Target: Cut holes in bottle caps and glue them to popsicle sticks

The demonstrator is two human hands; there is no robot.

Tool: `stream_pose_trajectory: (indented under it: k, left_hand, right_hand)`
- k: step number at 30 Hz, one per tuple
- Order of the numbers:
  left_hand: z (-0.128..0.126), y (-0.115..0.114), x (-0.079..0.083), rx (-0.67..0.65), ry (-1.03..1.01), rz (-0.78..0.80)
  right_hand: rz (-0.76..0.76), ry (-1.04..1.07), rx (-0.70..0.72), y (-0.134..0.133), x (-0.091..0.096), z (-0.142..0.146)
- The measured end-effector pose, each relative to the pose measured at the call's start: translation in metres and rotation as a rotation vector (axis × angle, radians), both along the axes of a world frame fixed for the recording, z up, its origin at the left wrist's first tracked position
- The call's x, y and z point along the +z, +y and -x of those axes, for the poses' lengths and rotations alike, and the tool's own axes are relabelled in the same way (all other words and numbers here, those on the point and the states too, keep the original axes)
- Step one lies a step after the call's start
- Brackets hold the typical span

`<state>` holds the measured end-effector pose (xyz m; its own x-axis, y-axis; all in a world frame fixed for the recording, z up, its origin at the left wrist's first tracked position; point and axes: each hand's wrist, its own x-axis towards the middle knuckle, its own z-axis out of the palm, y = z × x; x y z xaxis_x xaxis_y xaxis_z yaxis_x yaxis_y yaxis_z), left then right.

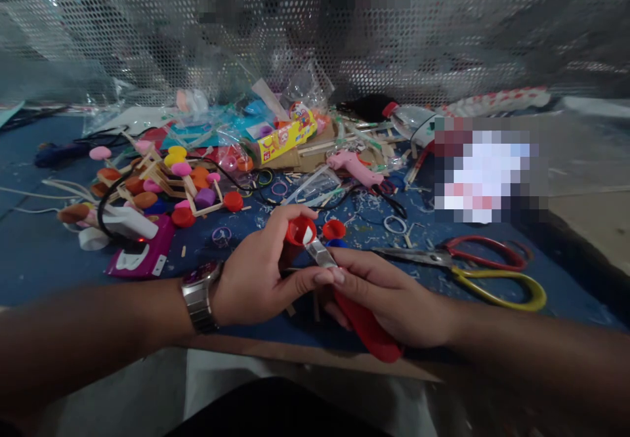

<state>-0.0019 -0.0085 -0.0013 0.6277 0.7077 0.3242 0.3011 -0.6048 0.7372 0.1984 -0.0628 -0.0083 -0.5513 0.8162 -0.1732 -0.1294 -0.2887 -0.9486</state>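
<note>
My left hand (260, 273) is closed around a small red bottle cap (296, 232), its open side facing up and away. In my right hand (388, 292) is a utility knife with a red handle (369, 329) and a metal blade (321, 253). The blade's tip lies at the cap's opening; whether it touches the inside I cannot tell. My left thumb rests against the knife near the base of the blade. Just beyond my fingers, another red cap (334, 229) and a partly hidden blue cap (336, 243) lie on the blue table (246, 227).
Large scissors with red and yellow handles (497, 271) lie at the right. A pink glue gun (355, 166) rests farther back. Stick models with colored caps (162, 178) and a purple power strip (142, 256) with a white plug stand left. A plastic bottle (413, 122) lies behind.
</note>
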Motion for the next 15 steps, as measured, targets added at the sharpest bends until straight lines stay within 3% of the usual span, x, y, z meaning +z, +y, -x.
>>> stream_pose_trajectory:
  k: [15]
  left_hand:
    - [0.0006,-0.0023,0.0084,-0.061,-0.007,0.102]
  right_hand:
    - [0.026,-0.002,0.121,-0.0028,0.0019,-0.0033]
